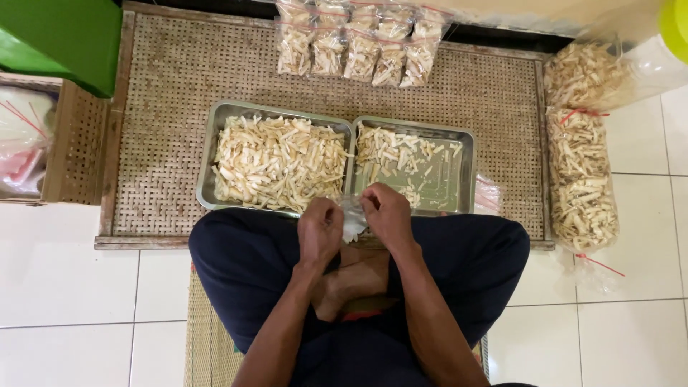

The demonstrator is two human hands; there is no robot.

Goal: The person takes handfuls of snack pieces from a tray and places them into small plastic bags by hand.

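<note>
I sat cross-legged on the white tiled floor [72,287] at the near edge of a low woven rattan table [172,79]. My left hand [319,231] and my right hand [387,212] were held close together above my lap, just at the table's near edge. Both pinched a small clear plastic bag [352,219] between them, the fingers of each hand curled narrow around its upper part. Whether the bag held anything could not be told.

Two metal trays stood side by side, touching, near the middle of the table. The left tray [215,143] was heaped full with pale cut strips [279,161]. The right tray [466,165] held a thinner scatter of the same strips, mostly toward its far side, with bare metal showing at its right half. My hands were just in front of the seam between the two trays.

At the far edge of the table lay a row of small filled bags [358,43], tied with red bands. Off the right edge, on the floor, lay two large clear sacks [582,172] packed with strips. A green object [57,36] stood at the far left corner.
</note>
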